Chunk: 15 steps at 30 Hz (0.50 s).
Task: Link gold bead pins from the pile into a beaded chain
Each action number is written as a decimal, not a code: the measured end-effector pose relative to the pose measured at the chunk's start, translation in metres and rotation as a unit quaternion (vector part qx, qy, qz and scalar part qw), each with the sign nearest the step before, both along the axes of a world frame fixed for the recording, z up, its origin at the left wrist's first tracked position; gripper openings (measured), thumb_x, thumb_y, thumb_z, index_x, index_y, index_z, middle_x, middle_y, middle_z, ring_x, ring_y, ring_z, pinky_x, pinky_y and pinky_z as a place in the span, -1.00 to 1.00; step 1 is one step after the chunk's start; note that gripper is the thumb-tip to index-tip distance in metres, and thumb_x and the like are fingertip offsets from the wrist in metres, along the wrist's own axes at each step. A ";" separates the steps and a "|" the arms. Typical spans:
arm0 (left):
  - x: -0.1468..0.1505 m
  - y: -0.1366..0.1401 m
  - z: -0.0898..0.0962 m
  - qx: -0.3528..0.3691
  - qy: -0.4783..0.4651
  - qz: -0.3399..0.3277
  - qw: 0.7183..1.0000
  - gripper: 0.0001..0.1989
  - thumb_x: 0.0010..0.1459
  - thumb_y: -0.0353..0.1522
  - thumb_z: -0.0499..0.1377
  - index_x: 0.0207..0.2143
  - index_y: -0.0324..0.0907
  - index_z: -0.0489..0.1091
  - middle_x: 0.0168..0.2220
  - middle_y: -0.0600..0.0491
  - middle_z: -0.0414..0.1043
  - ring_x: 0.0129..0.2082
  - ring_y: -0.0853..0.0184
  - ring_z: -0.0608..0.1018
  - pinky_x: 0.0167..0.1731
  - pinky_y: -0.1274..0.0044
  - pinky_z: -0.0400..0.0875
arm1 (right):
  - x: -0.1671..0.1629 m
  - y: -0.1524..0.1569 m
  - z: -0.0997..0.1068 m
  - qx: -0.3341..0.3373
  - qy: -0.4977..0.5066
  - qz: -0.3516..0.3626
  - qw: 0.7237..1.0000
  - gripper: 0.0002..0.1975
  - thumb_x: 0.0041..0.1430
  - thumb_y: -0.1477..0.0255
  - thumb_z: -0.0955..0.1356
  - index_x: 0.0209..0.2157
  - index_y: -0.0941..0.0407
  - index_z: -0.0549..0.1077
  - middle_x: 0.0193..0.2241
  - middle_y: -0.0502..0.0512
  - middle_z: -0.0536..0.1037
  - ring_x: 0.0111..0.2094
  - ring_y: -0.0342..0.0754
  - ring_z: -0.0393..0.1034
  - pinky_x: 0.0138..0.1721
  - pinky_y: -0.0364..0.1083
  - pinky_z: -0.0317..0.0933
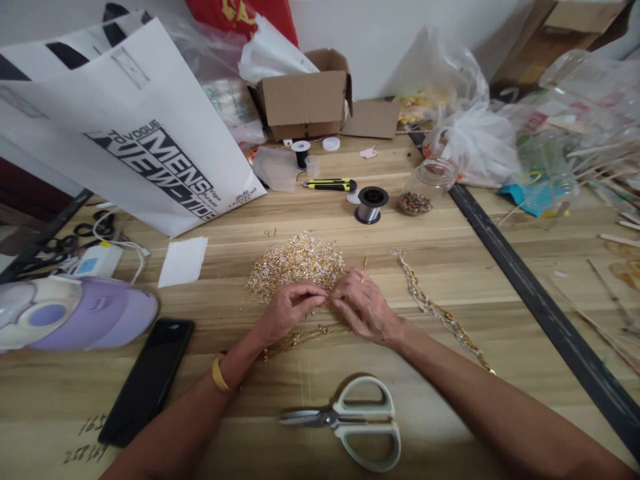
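My left hand and my right hand meet at the near edge of a pile of small gold and clear beads. Both are pinched, fingertips almost touching; whatever lies between them is too small to make out. Just below the hands a gold chain of beads lies on the table, partly hidden by them. Several strung gold and clear strands stretch out to the right, their lower end beside my right forearm. White-handled scissors rest nearer to me, blades pointing left.
Behind the pile are a wire spool, a yellow-black utility knife and a jar of beads. A phone and a purple device lie left. A white bag and a cardboard box stand at the back.
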<state>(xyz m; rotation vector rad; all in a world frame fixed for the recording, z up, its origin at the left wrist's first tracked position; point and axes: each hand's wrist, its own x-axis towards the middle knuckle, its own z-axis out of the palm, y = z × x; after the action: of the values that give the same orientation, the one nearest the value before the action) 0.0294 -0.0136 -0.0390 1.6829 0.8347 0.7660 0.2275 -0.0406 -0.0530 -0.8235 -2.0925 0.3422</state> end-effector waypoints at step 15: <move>0.001 0.001 0.003 -0.012 0.015 -0.004 1.000 -0.83 0.15 -0.34 0.17 -0.39 -0.24 0.51 -0.42 0.03 0.54 -0.38 0.35 0.54 -0.30 0.55 0.41 | 0.000 0.000 0.000 0.018 -0.010 -0.001 1.000 -0.93 0.25 0.52 0.23 -0.26 0.12 0.32 -0.39 0.09 0.48 -0.30 -0.05 0.34 -0.04 0.09 0.19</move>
<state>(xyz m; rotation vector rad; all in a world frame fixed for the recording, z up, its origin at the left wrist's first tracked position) 0.0302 -0.0123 -0.0365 1.6792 0.8551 0.7239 0.2275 -0.0406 -0.0526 -0.8122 -2.1107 0.2956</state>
